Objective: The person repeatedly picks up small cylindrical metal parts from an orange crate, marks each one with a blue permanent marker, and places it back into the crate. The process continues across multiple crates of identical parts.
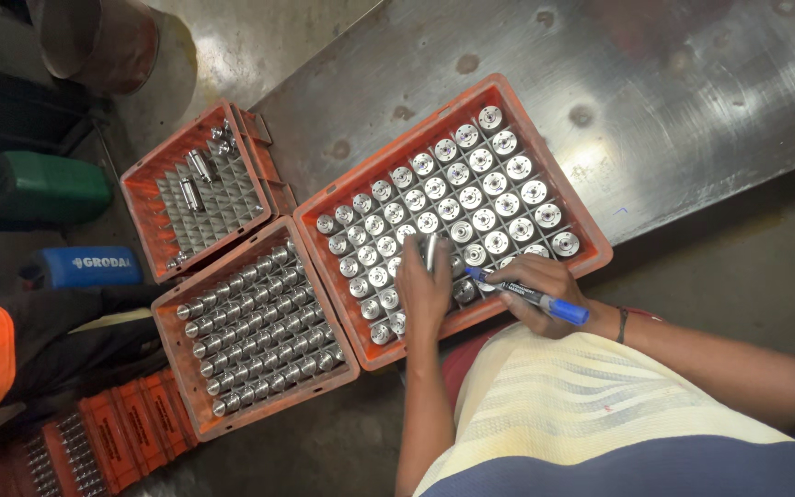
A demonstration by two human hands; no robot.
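My left hand holds a small shiny metal cylinder upright over the near rows of an orange crate with a grid of several similar metal parts standing on end. My right hand grips a blue marker pen that lies across the fingers, its tip pointing left toward the cylinder. Both hands hover over the crate's near edge, close together.
Left of it, a second orange crate is packed with metal cylinders lying on their sides. A third crate behind holds only a few parts. More orange crates, a green can, a blue can and a rusty drum stand at left. Steel tabletop.
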